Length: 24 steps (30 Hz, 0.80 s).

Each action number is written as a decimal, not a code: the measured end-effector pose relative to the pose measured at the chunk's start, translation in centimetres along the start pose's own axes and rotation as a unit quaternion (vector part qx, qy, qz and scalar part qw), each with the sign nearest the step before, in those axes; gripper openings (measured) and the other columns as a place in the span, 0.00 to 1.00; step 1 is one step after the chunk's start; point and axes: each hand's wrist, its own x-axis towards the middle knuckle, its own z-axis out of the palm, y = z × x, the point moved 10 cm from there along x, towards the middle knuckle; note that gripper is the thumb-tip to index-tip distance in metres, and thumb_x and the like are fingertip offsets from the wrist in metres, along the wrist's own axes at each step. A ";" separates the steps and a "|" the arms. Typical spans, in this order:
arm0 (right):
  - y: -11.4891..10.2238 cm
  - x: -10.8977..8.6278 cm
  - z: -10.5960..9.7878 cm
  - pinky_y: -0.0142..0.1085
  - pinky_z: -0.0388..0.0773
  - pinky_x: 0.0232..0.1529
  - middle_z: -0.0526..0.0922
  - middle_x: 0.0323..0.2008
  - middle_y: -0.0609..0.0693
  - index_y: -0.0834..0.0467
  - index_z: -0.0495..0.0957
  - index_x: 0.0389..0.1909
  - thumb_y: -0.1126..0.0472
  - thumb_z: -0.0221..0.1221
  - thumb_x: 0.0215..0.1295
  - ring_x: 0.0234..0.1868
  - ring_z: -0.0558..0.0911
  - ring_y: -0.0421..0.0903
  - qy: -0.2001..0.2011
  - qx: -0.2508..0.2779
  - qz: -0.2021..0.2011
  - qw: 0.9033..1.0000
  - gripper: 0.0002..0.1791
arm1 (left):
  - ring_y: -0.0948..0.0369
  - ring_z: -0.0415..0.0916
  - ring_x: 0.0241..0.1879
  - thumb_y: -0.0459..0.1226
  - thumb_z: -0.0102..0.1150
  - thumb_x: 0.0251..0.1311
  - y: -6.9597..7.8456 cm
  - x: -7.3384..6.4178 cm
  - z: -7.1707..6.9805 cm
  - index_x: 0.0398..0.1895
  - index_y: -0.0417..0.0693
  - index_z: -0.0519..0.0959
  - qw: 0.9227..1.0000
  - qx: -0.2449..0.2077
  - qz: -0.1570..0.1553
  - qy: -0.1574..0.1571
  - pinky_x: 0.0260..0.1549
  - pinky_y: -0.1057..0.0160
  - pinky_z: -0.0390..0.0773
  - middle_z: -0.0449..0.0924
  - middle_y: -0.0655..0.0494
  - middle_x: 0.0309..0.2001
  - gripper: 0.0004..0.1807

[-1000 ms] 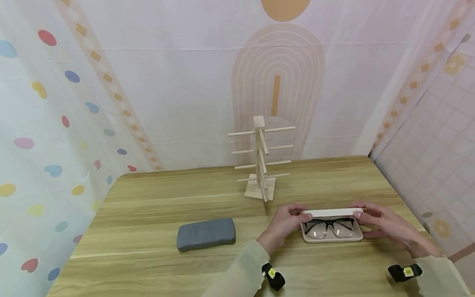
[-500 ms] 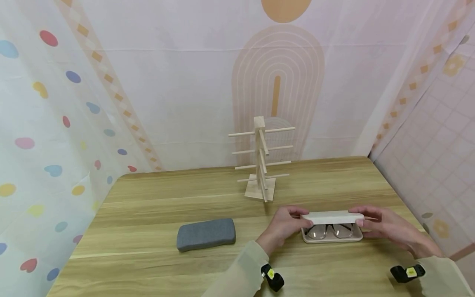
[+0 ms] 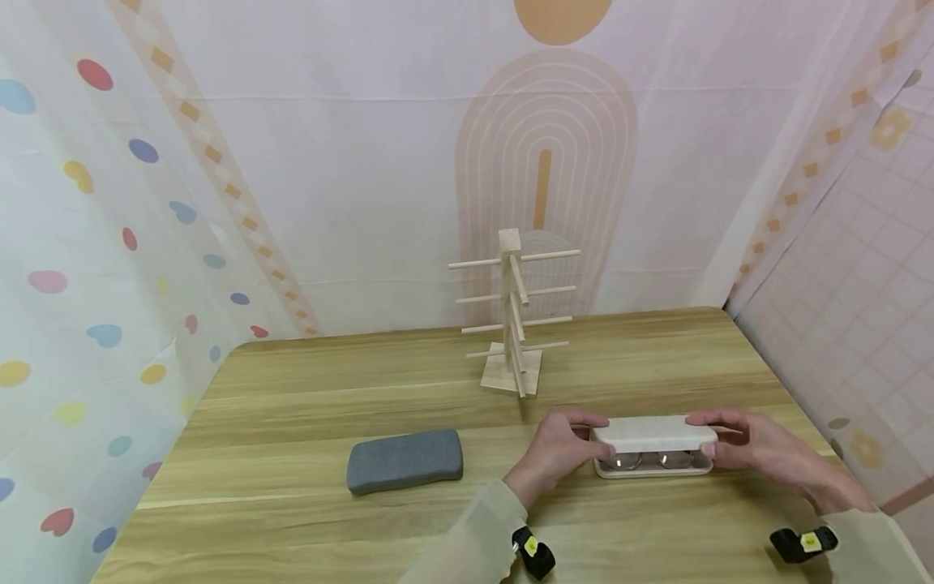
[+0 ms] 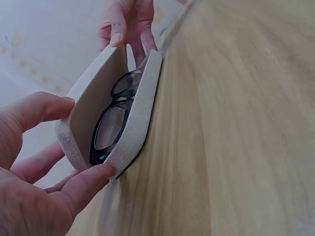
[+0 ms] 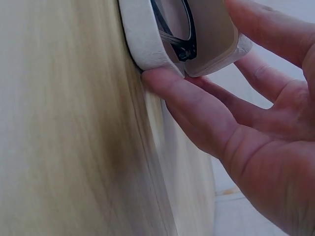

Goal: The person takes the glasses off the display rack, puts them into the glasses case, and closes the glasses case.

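Note:
A white glasses case (image 3: 653,435) lies on the table at the right, its lid tilted partway down over the tray. Inside rest black-rimmed glasses (image 4: 123,101) with clear lower rims; in the head view only their lenses show under the lid. My left hand (image 3: 554,450) grips the case's left end, thumb at the lid's front corner. At the other end my right hand (image 3: 762,450) holds lid and tray between thumb and fingers. In the right wrist view, one end of the case (image 5: 147,39) shows the gap between lid and tray.
A grey glasses case (image 3: 405,461) lies closed, left of my left hand. Behind, a wooden stand (image 3: 509,312) with several pegs rises from a square base. A patterned curtain (image 3: 365,162) hangs beyond the wooden table (image 3: 292,389).
The white case's lid has swung forward and down, covering more of the glasses. Both hands have moved slightly with it; the grey case and stand have stayed put.

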 end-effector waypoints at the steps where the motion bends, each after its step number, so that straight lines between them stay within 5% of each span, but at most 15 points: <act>1: 0.0 0.0 0.0 0.35 0.85 0.46 0.80 0.54 0.49 0.78 0.66 0.65 0.70 0.57 0.75 0.49 0.84 0.39 0.003 -0.005 0.000 1.000 0.23 | 0.65 0.76 0.36 0.23 0.76 0.46 0.0 0.0 0.0 0.44 0.42 0.88 1.000 0.008 0.001 0.001 0.32 0.71 0.77 0.82 0.59 0.37 0.19; 11: -0.1 -0.2 -0.1 0.27 0.81 0.48 0.69 0.65 0.77 0.73 0.72 0.64 0.66 0.63 0.72 0.54 0.75 0.23 0.039 -0.065 0.022 0.997 0.24 | 0.67 0.73 0.36 0.29 0.80 0.46 0.5 -0.3 -0.1 0.45 0.45 0.89 0.993 0.107 0.044 0.005 0.35 0.70 0.75 0.82 0.64 0.37 0.19; 24: 0.2 0.0 -0.2 0.24 0.78 0.50 0.69 0.65 0.78 0.73 0.74 0.63 0.64 0.67 0.69 0.55 0.71 0.20 0.042 -0.074 0.040 0.996 0.26 | 0.71 0.75 0.39 0.27 0.78 0.44 0.7 -0.4 0.1 0.45 0.42 0.89 0.988 0.138 0.073 0.008 0.40 0.73 0.78 0.86 0.59 0.47 0.20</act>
